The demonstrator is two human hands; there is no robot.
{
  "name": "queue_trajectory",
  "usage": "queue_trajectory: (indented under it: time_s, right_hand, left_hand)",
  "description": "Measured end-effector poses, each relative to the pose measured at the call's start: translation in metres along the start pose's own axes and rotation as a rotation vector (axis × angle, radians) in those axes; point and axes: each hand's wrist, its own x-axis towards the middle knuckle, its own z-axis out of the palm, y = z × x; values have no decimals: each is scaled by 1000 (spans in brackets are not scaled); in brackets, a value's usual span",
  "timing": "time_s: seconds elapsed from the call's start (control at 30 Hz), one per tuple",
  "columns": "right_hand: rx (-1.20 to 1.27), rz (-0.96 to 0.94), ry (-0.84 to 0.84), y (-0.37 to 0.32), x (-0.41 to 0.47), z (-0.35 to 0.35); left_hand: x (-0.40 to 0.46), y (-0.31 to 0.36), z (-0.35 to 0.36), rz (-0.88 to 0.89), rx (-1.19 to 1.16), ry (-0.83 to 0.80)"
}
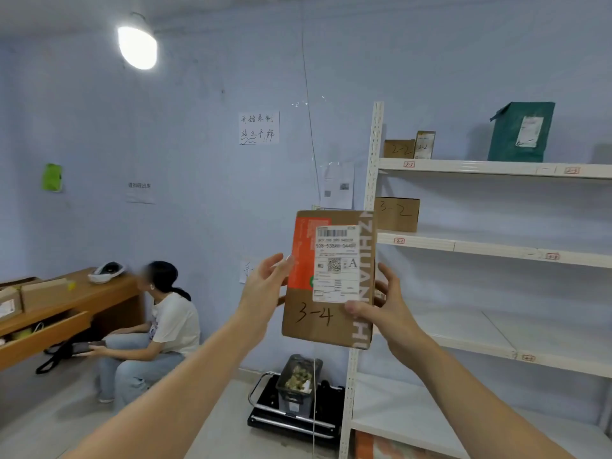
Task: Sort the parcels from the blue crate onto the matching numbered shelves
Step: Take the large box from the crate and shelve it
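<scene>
I hold a flat brown cardboard parcel (326,323) upright in front of me, marked "3-4" by hand, with a white shipping label and an orange patch. My left hand (266,283) grips its left edge. My right hand (381,308) grips its right edge, thumb on the label's lower corner. Just right of the parcel stands the white shelf unit (496,168). Red tags on it read 2-2 (409,164) and 3-2 (399,240); tags further right are too blurred to read. The blue crate is not in view.
Shelved parcels: two marked 2-2 (399,149), a green bag (520,132) and a box marked 3-2 (395,213). A person (155,329) sits at the left by a wooden desk (66,309). A dark bin on a folded trolley (296,392) stands on the floor below the parcel.
</scene>
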Motion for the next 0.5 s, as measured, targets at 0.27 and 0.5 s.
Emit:
queue_trajectory:
  time_s: [0.27, 0.5]
  right_hand:
    - [153, 64, -85, -9, -6, -21]
    - [81, 57, -15, -26, -40, -80]
  left_hand:
    - [-2, 2, -3, -84, 3, -392]
    - [-3, -5, 69, -14, -43, -445]
